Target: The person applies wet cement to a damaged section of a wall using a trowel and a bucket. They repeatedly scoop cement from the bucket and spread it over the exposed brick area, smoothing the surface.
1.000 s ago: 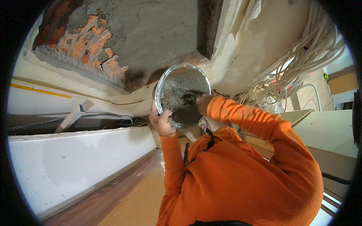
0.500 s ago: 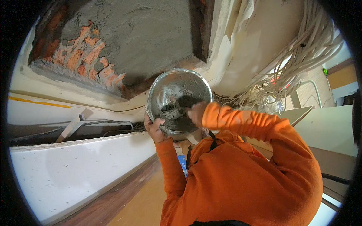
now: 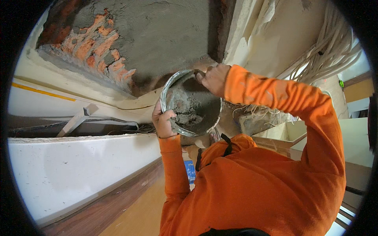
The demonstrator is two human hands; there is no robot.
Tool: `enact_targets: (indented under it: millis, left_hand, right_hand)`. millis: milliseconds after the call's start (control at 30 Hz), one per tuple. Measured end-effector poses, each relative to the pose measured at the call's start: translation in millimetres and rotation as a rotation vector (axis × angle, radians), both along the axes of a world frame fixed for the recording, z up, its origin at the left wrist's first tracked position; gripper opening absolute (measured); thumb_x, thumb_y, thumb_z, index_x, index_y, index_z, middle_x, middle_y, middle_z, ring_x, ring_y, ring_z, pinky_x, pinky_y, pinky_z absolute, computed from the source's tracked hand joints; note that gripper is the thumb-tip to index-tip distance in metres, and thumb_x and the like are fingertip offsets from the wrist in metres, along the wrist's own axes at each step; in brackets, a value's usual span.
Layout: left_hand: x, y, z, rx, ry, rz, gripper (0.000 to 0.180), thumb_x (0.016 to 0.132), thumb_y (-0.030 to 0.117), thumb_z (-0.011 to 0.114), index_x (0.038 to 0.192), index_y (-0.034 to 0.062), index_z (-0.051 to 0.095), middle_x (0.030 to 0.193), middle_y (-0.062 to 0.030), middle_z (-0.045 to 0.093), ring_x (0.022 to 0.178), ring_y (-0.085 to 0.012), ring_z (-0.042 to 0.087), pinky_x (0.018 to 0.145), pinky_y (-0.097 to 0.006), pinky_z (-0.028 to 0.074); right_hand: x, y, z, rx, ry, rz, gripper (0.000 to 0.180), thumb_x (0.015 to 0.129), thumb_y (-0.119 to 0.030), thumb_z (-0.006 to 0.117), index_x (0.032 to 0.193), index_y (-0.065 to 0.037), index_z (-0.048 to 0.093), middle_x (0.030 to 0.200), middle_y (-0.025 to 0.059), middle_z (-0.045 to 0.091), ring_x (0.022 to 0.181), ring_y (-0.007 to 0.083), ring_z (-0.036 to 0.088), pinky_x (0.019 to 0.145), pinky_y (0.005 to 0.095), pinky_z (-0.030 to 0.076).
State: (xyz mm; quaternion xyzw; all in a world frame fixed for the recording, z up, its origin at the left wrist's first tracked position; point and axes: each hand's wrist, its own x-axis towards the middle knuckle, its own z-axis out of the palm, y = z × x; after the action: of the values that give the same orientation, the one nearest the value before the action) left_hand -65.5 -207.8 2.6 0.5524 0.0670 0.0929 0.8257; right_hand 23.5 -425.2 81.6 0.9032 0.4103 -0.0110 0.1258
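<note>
A round metal bowl (image 3: 171,83) is tilted in front of me, with wet grey mortar (image 3: 188,113) clumped along its lower inside. My left hand (image 3: 164,122) grips the bowl's left rim, its thumb over the edge. At the upper right rim my right hand (image 3: 214,80) is closed, fingers curled downward; what it may hold is hidden by the hand. Just beyond the bowl is a recessed wall patch of grey plaster (image 3: 165,35), with rough orange brick (image 3: 94,47) bare at its left.
A white panel (image 3: 86,169) runs along the left, below a ledge with a bracket (image 3: 75,122) and dark cables. Loose white cables (image 3: 321,55) hang at the right, above an open box-like cabinet (image 3: 287,131). A blue item (image 3: 189,171) lies below the bowl.
My right hand has lifted from the mortar inside the bowl to its upper right rim. The bowl has tilted and shifted slightly right, with my left hand still on it.
</note>
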Motion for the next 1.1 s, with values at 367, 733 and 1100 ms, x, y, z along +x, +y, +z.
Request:
enact_targets:
  millis: [367,733,1100]
  left_hand:
    - [-8,1,-12,-0.091,-0.161,0.067,0.066,0.06,0.0,0.049,0.126,-0.006,0.053,0.113,-0.0107,0.061,0.097,-0.0223,0.06,0.089,-0.03,0.047]
    - [-16,6,-12,-0.043,-0.18,0.081,0.062,0.061,0.0,0.053,0.122,-0.0051,0.054,0.115,-0.0113,0.061,0.099,-0.021,0.058,0.087,-0.03,0.047]
    - [-32,10,-26,-0.009,-0.165,0.103,0.059,0.063,-0.002,0.05,0.122,-0.0065,0.054,0.111,-0.0111,0.062,0.094,-0.0216,0.061,0.086,-0.029,0.048]
  right_hand:
    - [-16,5,-61,0.179,0.375,-0.446,0.047,0.096,-0.037,0.036,0.095,-0.002,0.068,0.092,0.0211,0.068,0.087,0.0397,0.065,0.078,0.0487,0.051]
    - [-65,21,-106,0.206,0.022,-0.135,0.02,0.085,-0.023,0.055,0.083,-0.009,0.069,0.086,0.0088,0.067,0.071,0.0327,0.063,0.062,0.0453,0.05]
    - [-55,17,-88,0.016,0.59,-0.195,0.032,0.09,-0.03,0.051,0.106,-0.006,0.065,0.101,0.0153,0.068,0.09,0.0353,0.065,0.076,0.0484,0.051]
